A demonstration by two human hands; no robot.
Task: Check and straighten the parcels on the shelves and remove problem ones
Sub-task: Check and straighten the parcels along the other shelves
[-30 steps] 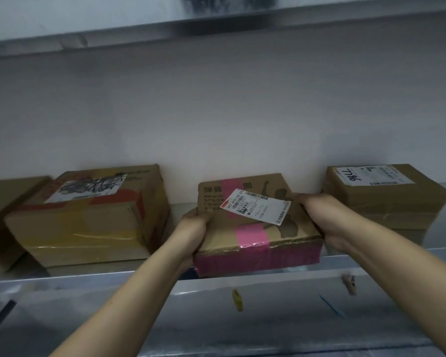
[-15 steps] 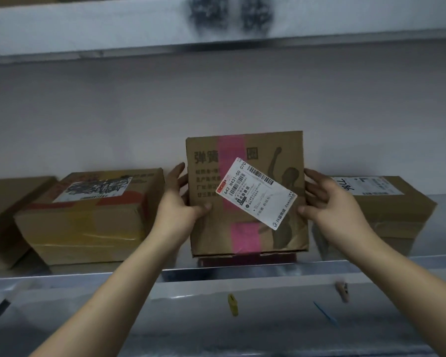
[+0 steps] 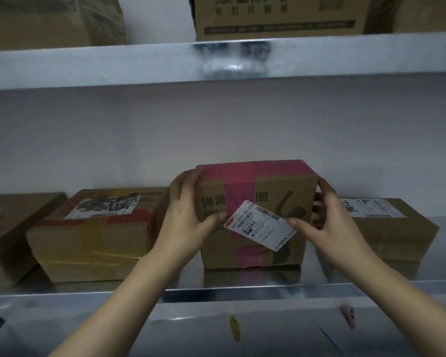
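A small cardboard parcel with pink tape (image 3: 255, 191) stands upright on its edge on the metal shelf (image 3: 216, 289), its white label (image 3: 259, 225) facing me. My left hand (image 3: 188, 215) grips the parcel's left side, thumb on the front face. My right hand (image 3: 325, 222) grips the right side, thumb pressing on the label's corner. A yellow-and-red taped parcel (image 3: 95, 233) lies flat to the left. A plain brown parcel with a white label (image 3: 386, 228) lies flat to the right, partly behind my right hand.
Another parcel (image 3: 8, 228) sits at the far left edge. An upper shelf (image 3: 216, 60) carries large cardboard boxes (image 3: 276, 16). Small clips, a yellow clip (image 3: 234, 327) among them, hang on the lower shelf's front lip. A pale wall backs the shelf.
The pink-taped parcel went from lying flat to standing upright on the shelf, then was pushed back a little. Both hands moved to its sides. The view tilted upward.
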